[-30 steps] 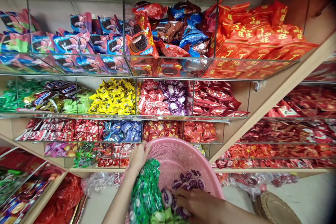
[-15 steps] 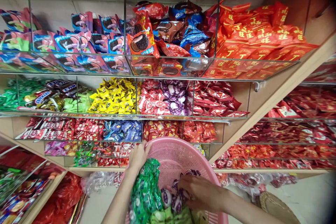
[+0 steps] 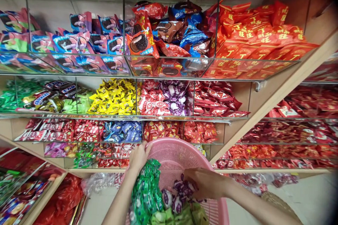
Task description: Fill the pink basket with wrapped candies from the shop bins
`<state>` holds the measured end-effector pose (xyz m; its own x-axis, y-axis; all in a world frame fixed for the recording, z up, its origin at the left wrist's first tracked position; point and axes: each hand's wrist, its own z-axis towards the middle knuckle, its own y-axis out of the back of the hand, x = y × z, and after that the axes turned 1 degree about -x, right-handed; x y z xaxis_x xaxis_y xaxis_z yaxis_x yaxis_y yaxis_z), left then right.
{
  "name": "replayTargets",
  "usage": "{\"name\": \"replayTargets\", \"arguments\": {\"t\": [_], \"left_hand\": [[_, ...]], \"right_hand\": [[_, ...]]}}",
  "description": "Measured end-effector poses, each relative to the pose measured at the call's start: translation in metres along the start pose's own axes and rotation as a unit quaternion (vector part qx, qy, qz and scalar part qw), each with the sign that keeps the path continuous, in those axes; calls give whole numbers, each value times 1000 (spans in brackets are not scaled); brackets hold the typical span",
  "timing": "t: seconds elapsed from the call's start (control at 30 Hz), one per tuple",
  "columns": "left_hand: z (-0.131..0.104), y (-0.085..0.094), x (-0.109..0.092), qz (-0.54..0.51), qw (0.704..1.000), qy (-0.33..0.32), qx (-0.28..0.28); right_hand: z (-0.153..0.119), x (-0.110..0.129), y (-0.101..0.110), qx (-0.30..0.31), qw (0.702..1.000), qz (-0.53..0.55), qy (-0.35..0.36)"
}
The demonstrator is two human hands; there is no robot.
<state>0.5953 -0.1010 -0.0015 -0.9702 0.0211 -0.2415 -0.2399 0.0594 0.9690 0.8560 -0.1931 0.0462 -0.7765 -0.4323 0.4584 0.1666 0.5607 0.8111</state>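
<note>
A pink plastic basket (image 3: 190, 147) with perforated walls is in front of me, below the shelves. My left hand (image 3: 138, 156) grips its far left rim, fingers closed over the edge. Inside lie green-wrapped candies (image 3: 146, 190) along the left, pale green packets (image 3: 169, 217) at the near side and purple-and-white wrapped candies (image 3: 182, 191) in the middle. Over the right part of the basket is my right hand (image 3: 204, 184), back upward, beside and partly above the purple candies. Its fingers are blurred and mostly hidden, so whether any candy is held cannot be made out.
Glass-fronted shelves (image 3: 169, 115) rise ahead, divided into compartments of wrapped sweets. Purple-and-white candies (image 3: 175, 96) fill part of the middle shelf, next to yellow packets (image 3: 116, 96). More red packets (image 3: 290, 133) stand at right. A woven round item (image 3: 280, 204) sits low right.
My right hand has shifted slightly up and to the right within the basket, leaving more of the purple candies showing. My left hand stays on the rim.
</note>
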Motion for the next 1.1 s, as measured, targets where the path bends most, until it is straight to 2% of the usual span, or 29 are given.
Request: {"name": "replayTargets", "arguments": {"t": [0.13, 0.33, 0.4, 0.47, 0.53, 0.63, 0.73, 0.8, 0.87, 0.93, 1.0, 1.1], "left_hand": [[1, 0, 0, 2, 1000, -2, 2], [-1, 2, -2, -2, 1000, -2, 1], [-1, 3, -2, -4, 1000, 2, 3], [-2, 3, -2, -6, 1000, 4, 3], [-2, 3, -1, -8, 1000, 2, 0], [-1, 1, 0, -12, 1000, 1, -5], [-1, 1, 0, -5, 1000, 0, -4], [-1, 2, -1, -2, 1000, 1, -3], [-1, 3, -1, -5, 1000, 6, -2], [-2, 3, -1, -12, 1000, 9, -1], [-1, 2, 0, -16, 1000, 9, -3], [-1, -1, 2, -16, 1000, 11, -8]], "right_hand": [[-2, 2, -21, -7, 998, -69, -3], [17, 14, -76, -92, 967, -235, 18], [20, 14, -86, -110, 959, -262, 17], [21, 15, -84, -99, 960, -263, 8], [17, 20, -67, -77, 968, -238, 16], [7, 34, -16, -94, 976, -187, 59], [1, 53, 52, -197, 961, -177, 86], [3, 63, 96, -278, 940, -182, 78], [13, 67, 131, -358, 912, -193, 41], [30, 66, 157, -411, 886, -214, -17], [49, 61, 175, -437, 865, -235, -78], [75, 53, 189, -449, 844, -259, -137]]}}
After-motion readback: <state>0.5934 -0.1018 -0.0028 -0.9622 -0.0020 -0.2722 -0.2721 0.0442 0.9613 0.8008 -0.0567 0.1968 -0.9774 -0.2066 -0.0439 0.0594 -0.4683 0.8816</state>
